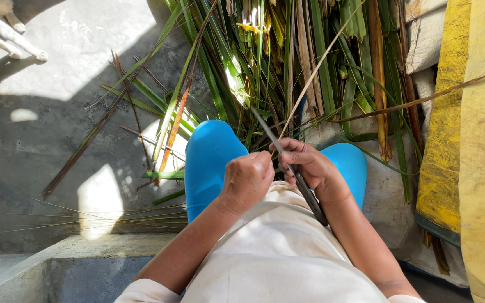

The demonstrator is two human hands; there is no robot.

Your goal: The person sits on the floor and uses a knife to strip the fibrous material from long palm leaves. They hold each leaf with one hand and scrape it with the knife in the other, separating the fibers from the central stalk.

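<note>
Concrete floor [40, 129] is lying in patches of sun and shade, running left of the leaf pile and under it. Leaf pile [287, 50], long green and brown palm-like blades, is fanning out across the top middle, tips spilling left and down over the floor. Right of the pile, yellow sacking [478, 168] is hanging along the edge, with a pale cloth above it. Below the pile, a pair of blue shoes [211, 157] is pointing up into the leaves, the right one half hidden. A cream garment [276, 247] is covering the lap just beneath the shoes. Far up and left of the pile, pale animal paws [12, 39] are resting on the floor.

Just below the pile's base, both hands are meeting over the shoes. Left hand [248, 179] is curling shut, fingers pinched on a thin leaf rib [315, 70] that is running up and right through the pile. Right hand [310, 165] is closing round a dark knife [304, 188], its handle reaching down toward the wrist, its blade tip angling up-left against the rib.
</note>
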